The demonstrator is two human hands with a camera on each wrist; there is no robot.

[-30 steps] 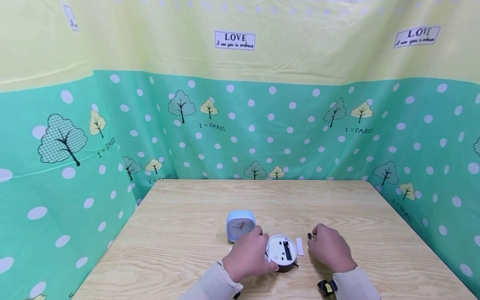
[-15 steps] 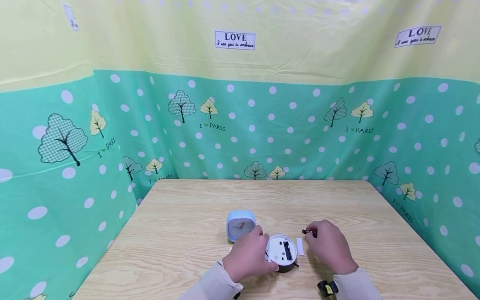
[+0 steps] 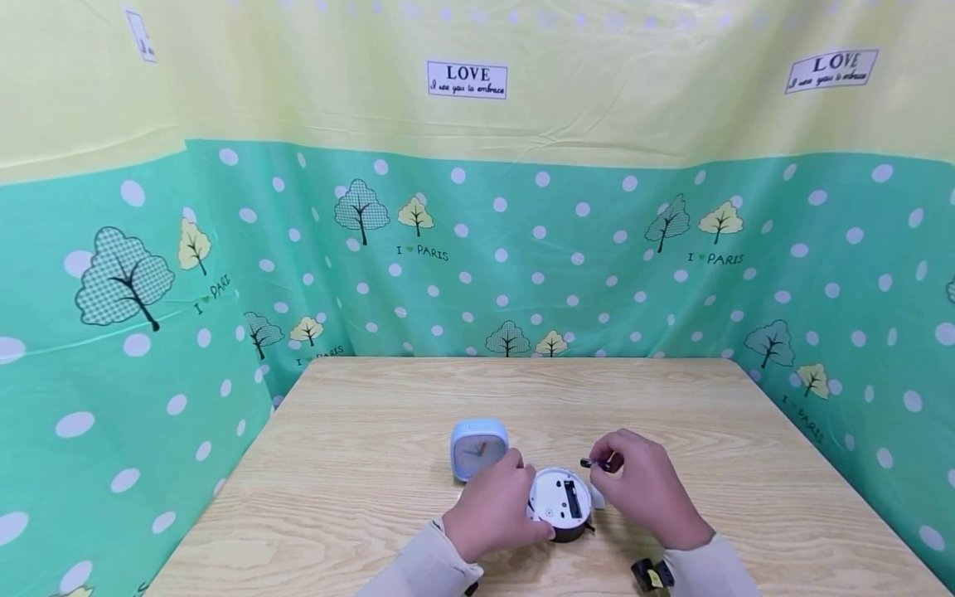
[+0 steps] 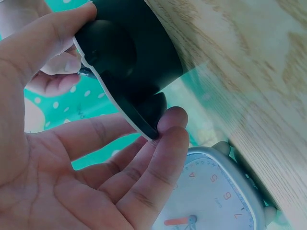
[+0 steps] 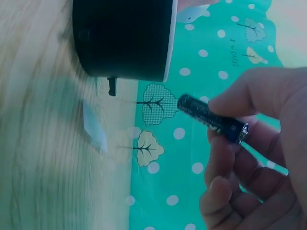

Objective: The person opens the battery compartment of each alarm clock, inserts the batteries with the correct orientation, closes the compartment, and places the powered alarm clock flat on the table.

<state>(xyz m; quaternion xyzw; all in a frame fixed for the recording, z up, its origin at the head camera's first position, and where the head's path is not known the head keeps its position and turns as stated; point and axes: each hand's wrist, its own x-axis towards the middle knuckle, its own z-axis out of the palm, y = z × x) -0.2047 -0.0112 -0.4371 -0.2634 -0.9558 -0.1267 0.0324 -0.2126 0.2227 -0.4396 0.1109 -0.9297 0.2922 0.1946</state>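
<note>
A round black clock with a white back lies face down on the table, its dark battery slot uncovered. My left hand grips its left side, thumb at the near rim and fingers at the far one. Between thumb and fingers, my right hand pinches a dark cylindrical battery above the table, just right of the clock. In the right wrist view one metal end of the battery points back toward the palm. A small white strip lies beside the clock, partly hidden by the right hand.
A light blue alarm clock stands upright behind the left hand; its numbered dial shows in the left wrist view. The wooden table reaches back to a green and yellow patterned curtain.
My right hand has moved left and slightly up toward the clock, and more of the battery now shows beyond the fingers. The left hand and the round clock have stayed in place.
</note>
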